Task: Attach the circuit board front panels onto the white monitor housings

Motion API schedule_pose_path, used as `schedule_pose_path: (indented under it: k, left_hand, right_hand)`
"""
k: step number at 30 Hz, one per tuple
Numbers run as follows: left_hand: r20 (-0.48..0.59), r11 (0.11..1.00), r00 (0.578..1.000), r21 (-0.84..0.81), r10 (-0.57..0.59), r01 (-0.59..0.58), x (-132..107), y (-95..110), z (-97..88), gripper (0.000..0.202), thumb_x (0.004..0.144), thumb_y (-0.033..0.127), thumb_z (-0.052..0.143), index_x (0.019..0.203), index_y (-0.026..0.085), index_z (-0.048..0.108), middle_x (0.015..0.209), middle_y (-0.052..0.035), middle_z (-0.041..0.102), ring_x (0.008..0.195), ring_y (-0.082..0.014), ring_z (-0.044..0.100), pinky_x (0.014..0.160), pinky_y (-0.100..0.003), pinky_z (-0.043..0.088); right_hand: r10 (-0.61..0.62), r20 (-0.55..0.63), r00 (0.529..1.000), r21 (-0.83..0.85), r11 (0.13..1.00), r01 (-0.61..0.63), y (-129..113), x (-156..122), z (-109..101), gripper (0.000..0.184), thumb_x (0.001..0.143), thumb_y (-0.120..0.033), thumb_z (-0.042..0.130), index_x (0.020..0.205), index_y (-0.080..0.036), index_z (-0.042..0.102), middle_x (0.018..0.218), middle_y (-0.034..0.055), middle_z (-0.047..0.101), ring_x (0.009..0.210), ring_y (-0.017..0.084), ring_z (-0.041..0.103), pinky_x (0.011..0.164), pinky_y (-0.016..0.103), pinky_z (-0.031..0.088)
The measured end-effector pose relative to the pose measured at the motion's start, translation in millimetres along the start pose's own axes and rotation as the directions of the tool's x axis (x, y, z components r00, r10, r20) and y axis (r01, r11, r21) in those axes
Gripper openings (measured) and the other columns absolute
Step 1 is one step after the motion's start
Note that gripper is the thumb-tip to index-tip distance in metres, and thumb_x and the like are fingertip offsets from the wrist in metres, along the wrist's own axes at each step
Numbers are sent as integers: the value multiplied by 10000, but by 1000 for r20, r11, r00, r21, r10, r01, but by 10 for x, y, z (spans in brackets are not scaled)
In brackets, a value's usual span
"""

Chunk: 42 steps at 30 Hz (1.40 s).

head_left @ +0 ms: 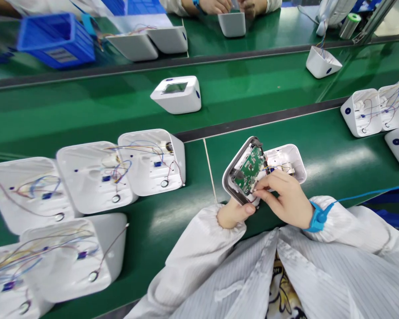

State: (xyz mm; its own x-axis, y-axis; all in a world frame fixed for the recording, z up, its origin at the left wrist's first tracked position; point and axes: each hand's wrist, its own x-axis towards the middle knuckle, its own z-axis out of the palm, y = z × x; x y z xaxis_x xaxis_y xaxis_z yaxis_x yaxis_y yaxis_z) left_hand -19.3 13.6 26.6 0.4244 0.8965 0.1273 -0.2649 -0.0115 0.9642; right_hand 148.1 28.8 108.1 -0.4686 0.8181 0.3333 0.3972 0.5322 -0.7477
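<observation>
My left hand (234, 212) grips the lower edge of a grey-rimmed front cover (232, 175) that carries a green circuit board (249, 168), tilted up off the green bench. My right hand (284, 197), with a blue wrist strap (317, 217), pinches at the board's lower corner, fingers closed on something too small to name. Behind the board lies a white open housing (287, 159) with thin wires running to the board.
Several open white housings (96, 175) with coloured wires lie at the left, more at the right edge (364, 110). A closed white unit (177, 94) sits on the conveyor belt. A blue crate (56, 40) and another person's hands (216, 6) are beyond.
</observation>
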Motion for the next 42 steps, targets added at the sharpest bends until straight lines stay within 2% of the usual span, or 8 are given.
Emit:
schedule_pose_path:
  k: [9,26,31,33,34,37,40,42]
  left_hand:
    - [-35,994,999,-111,9,-13,-81,-133,31,762,803,764,582,1340,222,586,1341,-125,627,1385,-350,465,1227,-551,254]
    - [-81,998,997,64,-4,10,26,-16,50,819,755,807,577,1309,204,605,1318,-144,646,1367,-372,483,1165,-564,368]
    - [-96,999,995,33,3,0,12,-69,53,822,786,797,548,1346,197,563,1323,-146,641,1369,-356,486,1192,-569,326]
    - [-146,999,989,32,0,5,-6,-122,33,820,774,791,571,1355,213,551,1327,-134,637,1377,-352,479,1208,-573,296]
    - [-164,999,986,37,-5,11,-12,-146,19,813,767,783,588,1354,222,550,1331,-129,633,1380,-353,475,1212,-576,287]
    - [-155,999,988,47,-17,24,-9,-169,-14,761,765,738,631,1329,232,562,1336,-124,624,1362,-367,488,1198,-598,305]
    - [-93,998,995,39,-36,39,19,-126,-18,683,786,674,659,1293,224,576,1334,-126,621,1375,-382,470,1190,-619,311]
    - [-81,999,996,34,-39,42,38,-78,-18,654,795,638,674,1289,221,578,1338,-122,620,1400,-383,439,1198,-613,299]
  right_hand:
    - [40,-45,998,52,998,-37,-7,41,20,120,953,-213,600,834,-206,611,818,17,691,794,168,629,747,310,490]
    - [17,-34,999,-72,997,-19,-15,76,41,197,973,-253,540,803,-209,630,786,34,679,767,185,608,732,339,475]
    - [-116,-91,989,-196,976,97,73,90,10,150,964,-263,587,836,-220,653,815,41,705,788,202,624,748,369,484]
    - [-207,-151,967,-236,957,168,131,144,-41,63,934,-289,646,947,-231,667,939,62,722,917,233,647,825,402,503]
    - [-252,-164,954,-252,945,207,157,181,-75,121,922,-310,666,1022,-242,665,1044,74,719,1033,256,641,894,431,501]
    - [-333,-39,942,-278,909,310,204,303,-176,265,944,-330,629,1208,-307,620,1335,51,632,1351,279,495,1112,530,385]
    - [-311,149,939,-294,893,342,207,381,-228,295,980,-285,566,1267,-350,589,1411,3,594,1409,248,454,1206,572,239]
    - [-292,173,941,-308,891,333,211,397,-229,295,974,-292,582,1262,-355,588,1410,0,599,1386,245,483,1218,577,206]
